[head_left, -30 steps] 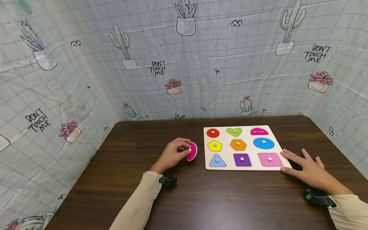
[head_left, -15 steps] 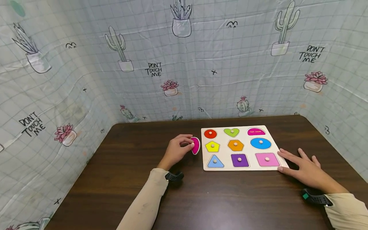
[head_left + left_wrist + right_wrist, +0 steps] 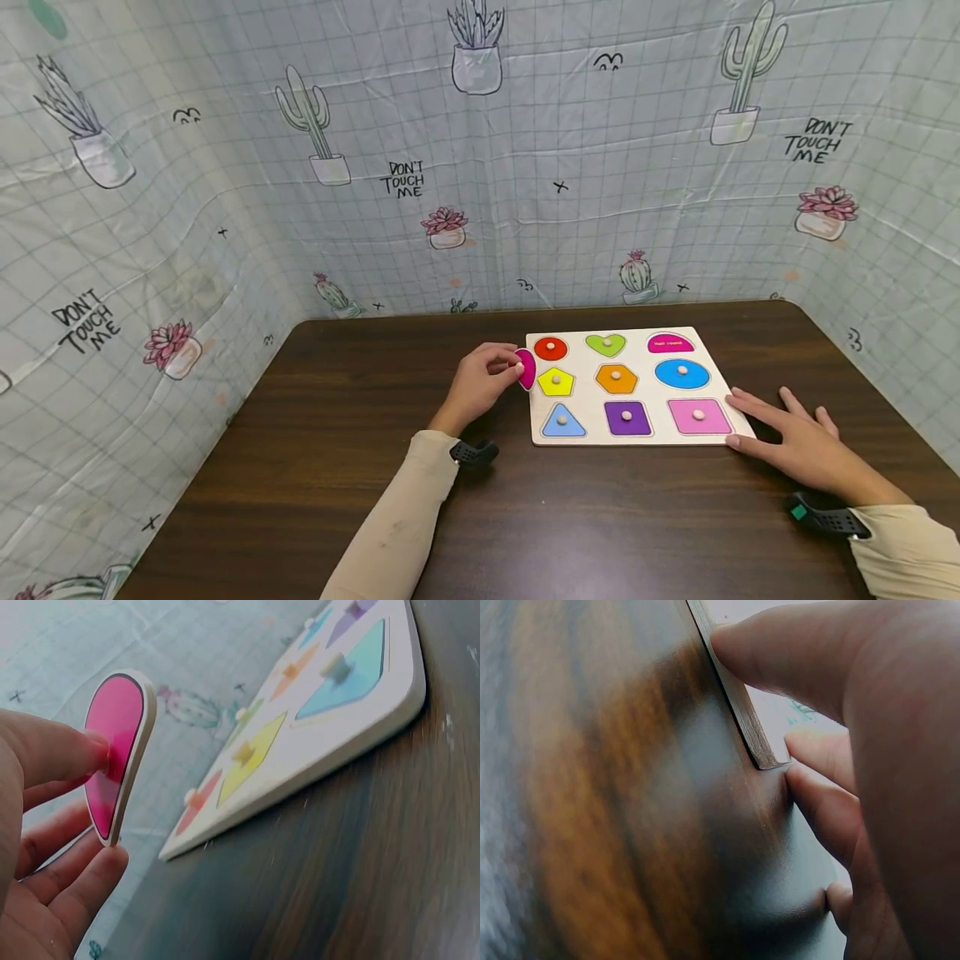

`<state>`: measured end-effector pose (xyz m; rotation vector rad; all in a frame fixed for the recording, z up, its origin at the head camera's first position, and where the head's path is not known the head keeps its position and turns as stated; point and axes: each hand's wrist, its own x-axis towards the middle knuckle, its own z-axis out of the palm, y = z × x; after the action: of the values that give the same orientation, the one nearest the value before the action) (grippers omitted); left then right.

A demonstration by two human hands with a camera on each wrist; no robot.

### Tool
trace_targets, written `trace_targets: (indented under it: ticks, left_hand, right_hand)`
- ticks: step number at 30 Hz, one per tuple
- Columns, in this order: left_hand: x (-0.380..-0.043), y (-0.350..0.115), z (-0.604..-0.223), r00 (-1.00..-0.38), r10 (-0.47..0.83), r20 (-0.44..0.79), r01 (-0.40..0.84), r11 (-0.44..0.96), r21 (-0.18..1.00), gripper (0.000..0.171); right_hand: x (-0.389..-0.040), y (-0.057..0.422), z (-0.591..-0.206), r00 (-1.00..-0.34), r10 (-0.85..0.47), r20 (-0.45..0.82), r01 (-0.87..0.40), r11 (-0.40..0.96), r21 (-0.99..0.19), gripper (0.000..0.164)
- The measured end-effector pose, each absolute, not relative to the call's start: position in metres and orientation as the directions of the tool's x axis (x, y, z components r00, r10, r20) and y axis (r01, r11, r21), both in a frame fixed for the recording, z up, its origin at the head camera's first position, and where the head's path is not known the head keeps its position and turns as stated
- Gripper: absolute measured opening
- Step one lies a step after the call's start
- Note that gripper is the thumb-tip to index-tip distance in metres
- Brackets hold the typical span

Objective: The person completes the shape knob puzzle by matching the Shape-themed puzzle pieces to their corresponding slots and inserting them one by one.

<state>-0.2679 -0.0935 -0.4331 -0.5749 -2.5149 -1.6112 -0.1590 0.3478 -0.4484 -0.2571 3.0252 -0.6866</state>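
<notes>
My left hand [image 3: 482,380] pinches the small knob of a magenta half-round puzzle piece [image 3: 112,754]. In the head view the piece is tilted up at the left edge of the white puzzle board [image 3: 588,423]; the left wrist view has it apart from the board. A printed magenta half-round recess [image 3: 670,343] shows at the board's back right, without a knob. Knobbed pieces sit in the other recesses, among them a red circle, yellow pentagon [image 3: 556,383], blue oval [image 3: 682,374] and pink rectangle. My right hand [image 3: 798,442] rests with spread fingers against the board's right front corner.
The board lies flat on a dark wooden table [image 3: 315,467]. A pale cactus-print cloth [image 3: 495,167] hangs behind the table and along both sides. Each wrist wears a black band.
My left hand has carried the half-round piece rightward and slightly up in the head view, from the table to the board's left edge. The right hand stays at the board's corner.
</notes>
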Motion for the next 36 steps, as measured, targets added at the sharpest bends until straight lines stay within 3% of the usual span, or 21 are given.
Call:
trace_targets:
  ticks: [20, 36]
  left_hand:
    - [-0.264, -0.06, -0.433, -0.939, 0.244, 0.242, 0.326, 0.415, 0.849, 0.011]
    - [-0.278, -0.016, -0.423, -0.923, 0.286, 0.258, 0.377, 0.529, 0.761, 0.01]
  right_hand:
    - [-0.161, 0.35, -0.449, -0.985, -0.175, -0.011, -0.153, 0.891, -0.427, 0.078]
    - [-0.16, 0.351, -0.45, -0.985, -0.173, 0.003, -0.158, 0.891, -0.426, 0.075]
